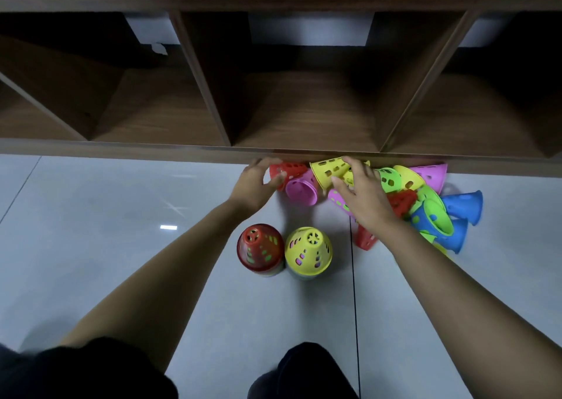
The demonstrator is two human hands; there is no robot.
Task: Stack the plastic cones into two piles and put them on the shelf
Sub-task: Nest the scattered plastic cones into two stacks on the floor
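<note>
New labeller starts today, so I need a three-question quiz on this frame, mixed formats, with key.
1. True or false: the shelf compartments in view already hold cones.
2. Multiple choice: the top cone of the left pile is A) blue B) red C) pink.
3. Fill in: the lying cone under the right hand is coloured ___.
Key: 1 false; 2 B; 3 yellow.

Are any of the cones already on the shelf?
No, the shelf holds none; the red-topped pile, the yellow-topped pile and the loose cones sit on the floor.
</note>
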